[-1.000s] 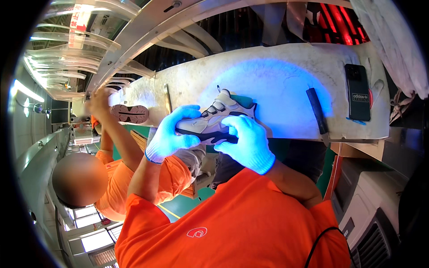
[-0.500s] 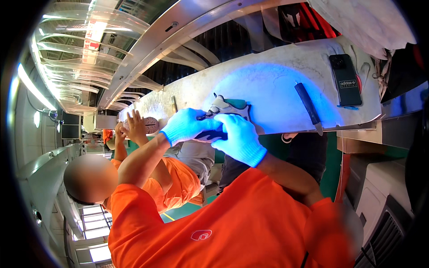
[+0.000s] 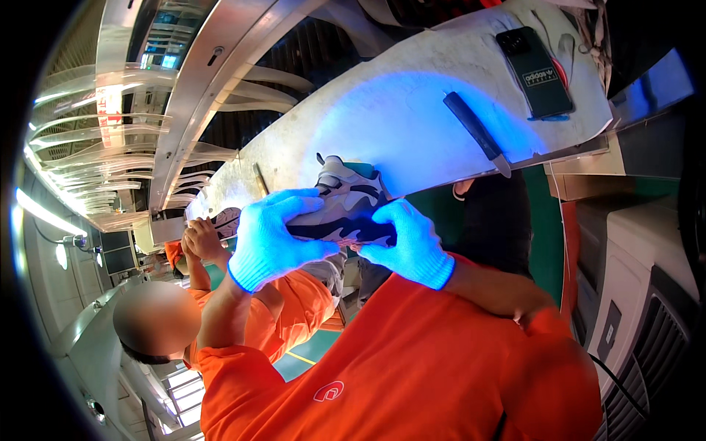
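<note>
Both my hands are on the grey, white and black sneaker w/ chunky sole (image 3: 346, 209), holding it just off the near edge of the pale worktop (image 3: 412, 110), under the blue-violet light patch. My left hand (image 3: 268, 239), in a bright blue knit glove, is wrapped over the shoe's left end, fingers curled across the upper, clenched on it. My right hand (image 3: 408, 242), same glove type, grips the dark sole at the right end from below/near side. So the shoe is pinched between both, lying roughly on its side, sole edge toward me, tongue/laces end pointing far.

How far along: my guess is I'm mid-check of the shoe under the lamp. It's lifted and turned in the hands, not set down. Can't tell from here whether any mark or glue is on it, or which sides are done. Nothing shows it as finished.

Further out on the worktop: a long dark flat tool w/ metal tip (image 3: 476, 132), well right of the shoe, untouched. Far right, a black phone (image 3: 537, 62) lying flat near a red cable. A thin stick-like tool (image 3: 260, 178) lies just left of the shoe.

To my left, a co-worker in an orange shirt (image 3: 294, 309) has bare hands (image 3: 202, 239) raised to another shoe (image 3: 224, 219), sole showing. Curved metal conveyor frame (image 3: 198, 81) runs beyond the worktop.
</note>
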Action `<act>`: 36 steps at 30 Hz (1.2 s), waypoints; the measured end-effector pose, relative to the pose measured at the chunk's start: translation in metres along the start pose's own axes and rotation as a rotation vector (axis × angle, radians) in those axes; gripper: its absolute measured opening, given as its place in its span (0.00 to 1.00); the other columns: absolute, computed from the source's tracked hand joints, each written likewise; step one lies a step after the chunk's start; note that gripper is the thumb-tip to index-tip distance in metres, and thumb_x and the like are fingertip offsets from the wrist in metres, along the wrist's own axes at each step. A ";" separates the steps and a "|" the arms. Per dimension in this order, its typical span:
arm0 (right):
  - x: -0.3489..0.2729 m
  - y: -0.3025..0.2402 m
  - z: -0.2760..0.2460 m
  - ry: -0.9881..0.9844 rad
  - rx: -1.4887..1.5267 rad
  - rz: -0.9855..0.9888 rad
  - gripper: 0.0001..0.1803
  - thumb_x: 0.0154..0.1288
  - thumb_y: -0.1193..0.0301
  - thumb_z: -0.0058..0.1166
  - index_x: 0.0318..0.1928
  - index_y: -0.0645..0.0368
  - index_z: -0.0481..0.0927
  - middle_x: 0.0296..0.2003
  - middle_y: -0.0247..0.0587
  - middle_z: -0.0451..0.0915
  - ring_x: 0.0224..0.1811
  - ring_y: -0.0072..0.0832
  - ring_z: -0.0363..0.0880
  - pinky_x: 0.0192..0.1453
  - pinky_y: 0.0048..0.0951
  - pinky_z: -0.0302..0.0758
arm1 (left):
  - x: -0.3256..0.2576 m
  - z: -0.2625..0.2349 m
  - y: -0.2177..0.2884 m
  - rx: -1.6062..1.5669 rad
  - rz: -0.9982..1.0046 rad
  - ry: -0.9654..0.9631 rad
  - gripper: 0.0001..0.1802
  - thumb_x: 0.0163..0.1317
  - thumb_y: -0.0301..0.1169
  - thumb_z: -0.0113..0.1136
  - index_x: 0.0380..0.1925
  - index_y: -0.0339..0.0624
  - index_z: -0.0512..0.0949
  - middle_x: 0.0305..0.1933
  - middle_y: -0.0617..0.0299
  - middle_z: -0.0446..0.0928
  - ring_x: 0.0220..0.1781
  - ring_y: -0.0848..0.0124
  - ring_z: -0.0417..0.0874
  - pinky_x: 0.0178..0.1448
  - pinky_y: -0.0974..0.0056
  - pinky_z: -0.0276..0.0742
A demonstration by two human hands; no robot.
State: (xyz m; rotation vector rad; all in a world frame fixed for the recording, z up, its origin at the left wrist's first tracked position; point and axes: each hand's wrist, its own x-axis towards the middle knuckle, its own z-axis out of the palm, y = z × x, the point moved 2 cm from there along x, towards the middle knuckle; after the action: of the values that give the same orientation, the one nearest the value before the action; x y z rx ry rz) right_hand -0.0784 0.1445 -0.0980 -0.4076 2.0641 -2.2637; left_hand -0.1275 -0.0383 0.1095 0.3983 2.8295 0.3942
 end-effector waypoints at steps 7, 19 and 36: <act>0.000 0.001 0.005 0.079 -0.014 -0.131 0.30 0.53 0.69 0.89 0.51 0.60 0.82 0.45 0.48 0.83 0.44 0.43 0.91 0.45 0.41 0.88 | 0.005 -0.001 -0.001 0.043 0.100 -0.035 0.35 0.43 0.44 0.93 0.49 0.35 0.93 0.59 0.48 0.93 0.55 0.53 0.96 0.60 0.55 0.93; 0.020 -0.002 0.014 0.086 -0.057 -0.255 0.31 0.47 0.71 0.91 0.49 0.57 0.84 0.46 0.47 0.82 0.43 0.45 0.89 0.44 0.42 0.87 | -0.005 -0.001 -0.036 -0.049 0.196 -0.047 0.33 0.48 0.41 0.90 0.54 0.36 0.92 0.59 0.51 0.92 0.56 0.57 0.95 0.64 0.57 0.90; 0.028 0.001 0.042 -0.033 -0.312 -0.448 0.27 0.48 0.70 0.86 0.49 0.50 0.87 0.45 0.39 0.80 0.46 0.43 0.82 0.45 0.45 0.82 | -0.008 0.010 -0.088 -0.193 -0.229 -0.423 0.66 0.50 0.51 0.92 0.84 0.35 0.69 0.70 0.41 0.87 0.71 0.56 0.90 0.76 0.55 0.82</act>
State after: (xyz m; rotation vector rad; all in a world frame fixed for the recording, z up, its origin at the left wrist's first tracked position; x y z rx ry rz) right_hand -0.0963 0.0980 -0.0913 -1.0095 2.5222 -2.1037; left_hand -0.1371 -0.1202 0.0751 0.0988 2.3666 0.4663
